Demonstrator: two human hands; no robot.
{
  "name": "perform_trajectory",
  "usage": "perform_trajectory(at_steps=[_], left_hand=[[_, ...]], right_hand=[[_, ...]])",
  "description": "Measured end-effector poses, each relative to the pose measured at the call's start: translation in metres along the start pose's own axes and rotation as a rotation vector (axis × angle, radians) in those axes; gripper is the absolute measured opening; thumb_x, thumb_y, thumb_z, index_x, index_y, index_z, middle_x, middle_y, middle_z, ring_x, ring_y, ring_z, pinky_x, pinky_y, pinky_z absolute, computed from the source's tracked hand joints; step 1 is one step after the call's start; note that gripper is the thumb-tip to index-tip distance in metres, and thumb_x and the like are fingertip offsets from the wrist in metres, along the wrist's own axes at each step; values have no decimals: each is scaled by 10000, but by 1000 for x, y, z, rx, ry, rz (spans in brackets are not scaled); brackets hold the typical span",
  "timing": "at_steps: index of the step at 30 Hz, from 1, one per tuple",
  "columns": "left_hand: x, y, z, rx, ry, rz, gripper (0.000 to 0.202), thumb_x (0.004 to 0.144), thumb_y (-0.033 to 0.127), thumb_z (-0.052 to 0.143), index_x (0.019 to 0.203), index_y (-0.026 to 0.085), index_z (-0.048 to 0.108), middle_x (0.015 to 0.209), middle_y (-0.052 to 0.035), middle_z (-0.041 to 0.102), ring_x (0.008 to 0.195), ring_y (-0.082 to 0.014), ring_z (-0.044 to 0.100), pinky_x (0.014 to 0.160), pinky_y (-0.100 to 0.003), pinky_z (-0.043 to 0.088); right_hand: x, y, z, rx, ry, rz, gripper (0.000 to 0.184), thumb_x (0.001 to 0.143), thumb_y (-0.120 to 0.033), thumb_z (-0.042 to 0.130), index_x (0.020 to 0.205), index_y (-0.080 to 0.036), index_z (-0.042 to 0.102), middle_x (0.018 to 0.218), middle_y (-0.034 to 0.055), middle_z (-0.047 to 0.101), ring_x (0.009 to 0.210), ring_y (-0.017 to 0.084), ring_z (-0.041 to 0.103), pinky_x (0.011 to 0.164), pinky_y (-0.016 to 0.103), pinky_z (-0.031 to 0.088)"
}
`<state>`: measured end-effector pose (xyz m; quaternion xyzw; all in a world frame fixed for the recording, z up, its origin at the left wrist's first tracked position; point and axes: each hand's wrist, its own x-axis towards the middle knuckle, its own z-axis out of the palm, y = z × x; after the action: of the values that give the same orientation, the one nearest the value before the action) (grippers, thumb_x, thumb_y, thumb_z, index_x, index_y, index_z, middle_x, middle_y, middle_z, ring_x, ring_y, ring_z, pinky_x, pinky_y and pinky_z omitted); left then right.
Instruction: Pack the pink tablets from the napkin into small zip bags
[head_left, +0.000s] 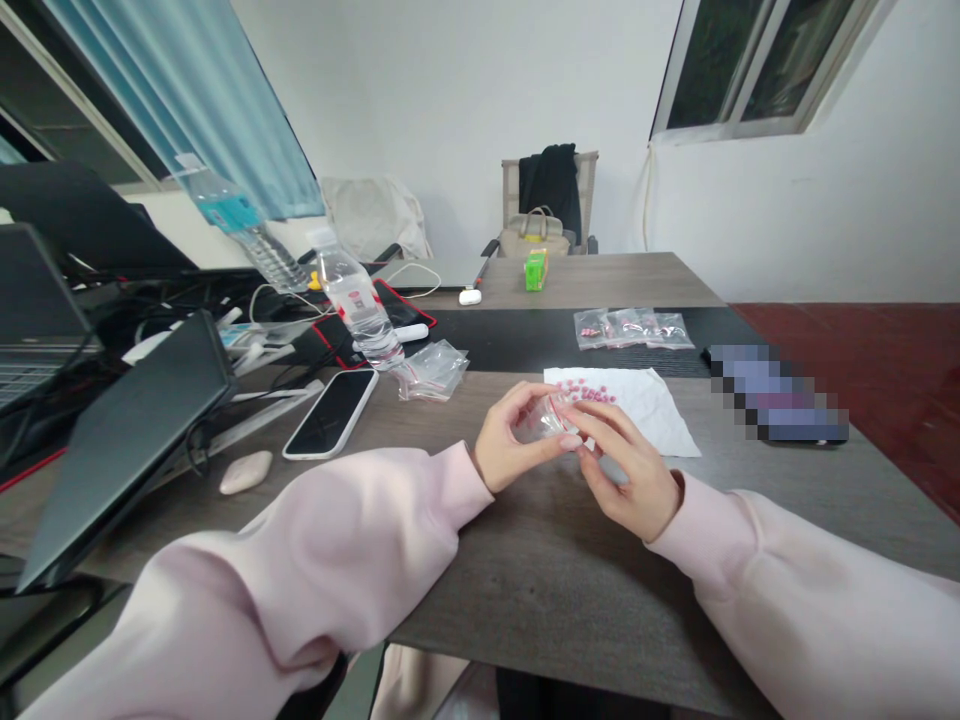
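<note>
Between my two hands is a small clear zip bag [537,420] with a red line along its top. My left hand [514,440] is closed on the bag from the left, thumb and fingers around it. From the right, my right hand [626,465] pinches the bag's edge with its fingertips. Just behind the hands, several small pink-red pills [589,392] lie on a white paper sheet [656,410]. Whether anything is inside the held bag I cannot tell. Farther back, several filled zip bags [634,328] lie in a row, with reddish pieces showing in them.
Left of my hands are a pile of clear bags [435,370], a water bottle [360,305], a phone [331,415], a pale mouse [246,472] and a laptop [135,440]. A blurred-out device [776,392] lies at right. A green box [535,270] stands far back.
</note>
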<state>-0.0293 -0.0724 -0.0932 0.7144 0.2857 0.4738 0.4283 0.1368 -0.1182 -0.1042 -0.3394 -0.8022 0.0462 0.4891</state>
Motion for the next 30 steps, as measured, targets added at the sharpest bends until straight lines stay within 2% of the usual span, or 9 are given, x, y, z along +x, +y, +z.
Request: perform_trajectory(at_steps=[3, 5, 9, 12, 16, 20, 23, 28, 30], left_hand=[[2, -6, 0, 69, 82, 5, 512, 679, 480, 725, 1048, 157, 576, 1023, -94, 626, 951, -216, 589, 874, -353, 454], [4, -9, -1, 179, 169, 20, 493, 685, 458, 731, 1062, 176, 587, 1063, -94, 629, 993, -227, 582, 915, -374, 432], [10, -13, -5, 415, 258, 45, 457, 674, 426, 753, 1059, 225, 612, 1140, -82, 616, 1101, -250, 545, 982, -406, 365], [12, -11, -6, 561, 227, 9, 518, 646, 413, 778, 1102, 250, 595, 1177, -67, 609, 1130, -264, 532, 1003, -436, 311], [11, -14, -5, 558, 174, -70, 573, 648, 418, 775, 1154, 258, 558, 1151, -46, 631, 1079, -259, 560, 995, -445, 305], [12, -24, -7, 398, 192, -134, 542, 639, 399, 782, 1112, 236, 574, 1111, -58, 642, 1060, -253, 568, 944, -402, 385], [13, -29, -7, 343, 212, -133, 545, 634, 383, 786, 1112, 236, 569, 1095, -55, 640, 1052, -245, 575, 936, -390, 404], [10, -20, -5, 438, 202, -108, 569, 634, 378, 788, 1134, 258, 545, 1140, -44, 633, 1073, -248, 564, 967, -414, 361], [9, -15, -4, 536, 187, -96, 574, 650, 408, 773, 1154, 270, 536, 1185, -42, 617, 1103, -254, 546, 985, -434, 317]], right_hand=[[5, 2, -4, -7, 90, 123, 481, 847, -90, 440, 1299, -252, 467, 1185, 110, 531, 867, 178, 601, 631, 294, 538], [9, 9, -8, -58, 87, 206, 369, 843, -137, 477, 1191, -238, 546, 1116, 96, 564, 819, 176, 594, 583, 289, 517], [15, 36, -8, -246, -95, 235, 90, 811, -226, 581, 863, -211, 652, 893, 70, 607, 872, 225, 586, 724, 364, 508], [17, 54, 0, -322, -212, 280, 91, 763, -281, 661, 765, -190, 658, 815, 65, 597, 813, 224, 574, 742, 370, 489], [18, 65, 13, -341, -260, 289, 116, 758, -296, 662, 777, -181, 668, 784, 67, 575, 788, 223, 544, 722, 355, 465], [15, 66, 18, -303, -214, 244, 106, 796, -275, 616, 751, -184, 648, 762, 62, 571, 765, 214, 520, 700, 340, 442], [11, 67, 17, -271, -197, 224, 129, 798, -287, 618, 721, -185, 631, 748, 58, 572, 758, 212, 520, 702, 340, 433], [8, 66, 17, -239, -223, 197, 69, 786, -235, 606, 740, -184, 615, 730, 52, 570, 739, 211, 523, 686, 342, 432], [10, 64, 16, -214, -185, 180, 54, 789, -204, 586, 746, -184, 610, 720, 48, 573, 712, 202, 525, 664, 336, 433]])
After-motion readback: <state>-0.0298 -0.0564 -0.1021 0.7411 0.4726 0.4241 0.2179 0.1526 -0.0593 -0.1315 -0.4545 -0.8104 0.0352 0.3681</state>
